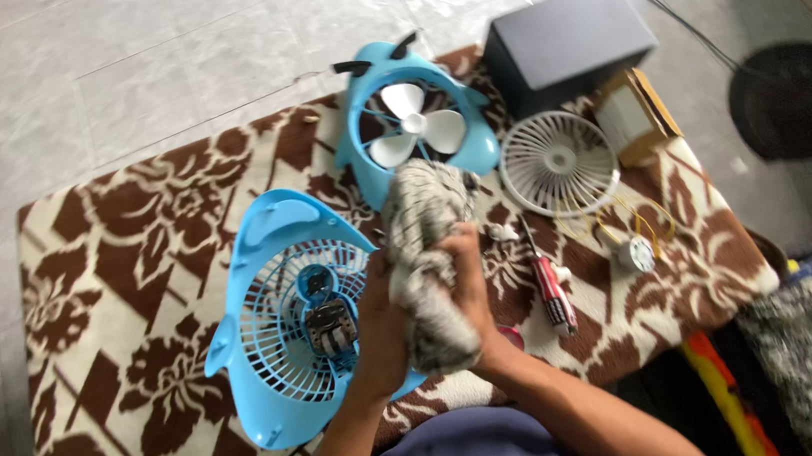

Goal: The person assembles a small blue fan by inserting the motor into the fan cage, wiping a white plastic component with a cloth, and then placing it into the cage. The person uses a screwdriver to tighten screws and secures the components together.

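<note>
Near the middle, the left hand (pixel 379 323) and right hand (pixel 475 296) both close around a grey checked cloth (pixel 427 261), gripping it between them above the patterned rug (pixel 134 317). Just left lies a blue fan back (pixel 275 322); just right, a red screwdriver (pixel 554 293). Farther off sit a blue fan front (pixel 415 121), a white grille (pixel 558 163) and a dark box (pixel 562 41).

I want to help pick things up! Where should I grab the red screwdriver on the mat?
Probably by the red handle, the thick end nearest the person, coming from above. The screwdriver lies flat, its thin metal tip pointing toward the white fan grille.
</note>
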